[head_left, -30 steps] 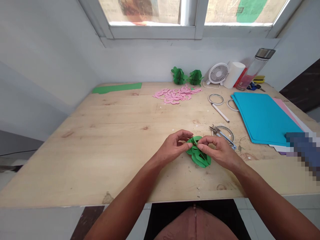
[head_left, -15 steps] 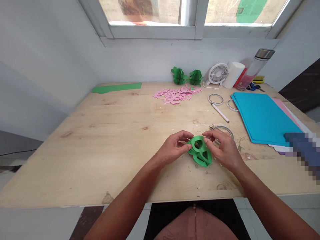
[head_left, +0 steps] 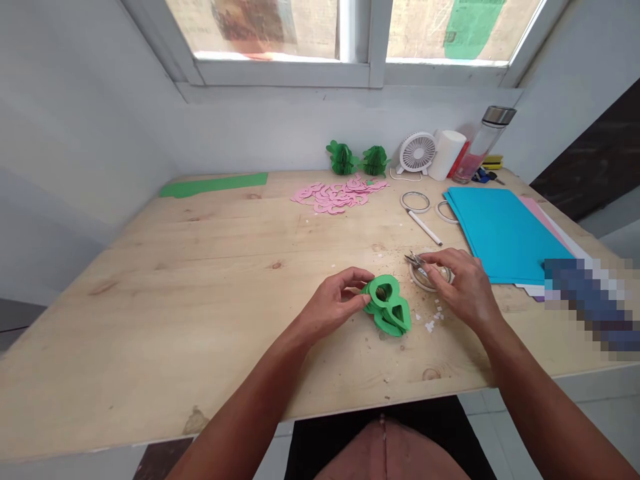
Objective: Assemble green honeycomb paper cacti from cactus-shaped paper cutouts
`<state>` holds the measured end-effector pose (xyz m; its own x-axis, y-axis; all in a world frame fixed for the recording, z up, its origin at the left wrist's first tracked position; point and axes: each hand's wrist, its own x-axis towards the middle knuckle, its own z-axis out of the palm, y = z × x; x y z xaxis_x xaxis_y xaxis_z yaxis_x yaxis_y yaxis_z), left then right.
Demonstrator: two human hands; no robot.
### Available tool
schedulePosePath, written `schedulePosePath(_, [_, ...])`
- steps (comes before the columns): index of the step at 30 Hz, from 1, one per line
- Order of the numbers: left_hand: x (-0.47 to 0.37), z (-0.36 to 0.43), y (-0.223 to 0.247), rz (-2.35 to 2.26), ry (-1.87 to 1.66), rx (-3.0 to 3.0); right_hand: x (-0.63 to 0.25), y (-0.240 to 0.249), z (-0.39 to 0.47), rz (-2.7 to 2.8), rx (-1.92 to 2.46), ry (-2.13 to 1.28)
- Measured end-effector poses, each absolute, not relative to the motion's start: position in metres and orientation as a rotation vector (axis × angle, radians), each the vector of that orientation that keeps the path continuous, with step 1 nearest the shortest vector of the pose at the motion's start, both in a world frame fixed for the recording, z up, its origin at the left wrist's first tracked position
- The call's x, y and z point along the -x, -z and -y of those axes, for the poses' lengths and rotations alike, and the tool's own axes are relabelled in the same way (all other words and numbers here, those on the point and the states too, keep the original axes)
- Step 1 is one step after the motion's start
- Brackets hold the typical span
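Note:
Between the thumb and fingers of my left hand is the left edge of a stack of green paper cut-outs with rounded openings. My right hand is off the stack, to its right, with thumb and fingers closed on small metal scissors. The scissors lie over a roll of tape on the table, and their blades point left. Small white paper bits are scattered just below my right hand.
Pink paper cut-outs lie near the back, below two green paper ornaments. A pen and tape ring lie right of centre. Blue sheets are at the right. Behind stand a fan and bottle.
My right hand has let go of the green stack, moved right and closed on the scissors. My left hand still holds the stack. The camera view has shifted slightly.

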<state>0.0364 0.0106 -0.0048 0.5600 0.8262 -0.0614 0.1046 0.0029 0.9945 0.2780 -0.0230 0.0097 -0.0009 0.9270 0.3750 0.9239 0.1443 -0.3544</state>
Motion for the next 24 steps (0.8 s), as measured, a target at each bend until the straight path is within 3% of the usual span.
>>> schedulePosePath(9, [-0.037, -0.011, 0.004, -0.846, -0.659, -1.463, -0.311, 0.007, 0.02, 2.039, 2.012, 0.208])
schedulePosePath(24, [-0.035, -0.012, 0.003, -0.879, -0.726, -1.447, -0.299, 0.02, 0.018, 1.984, 2.082, 0.105])
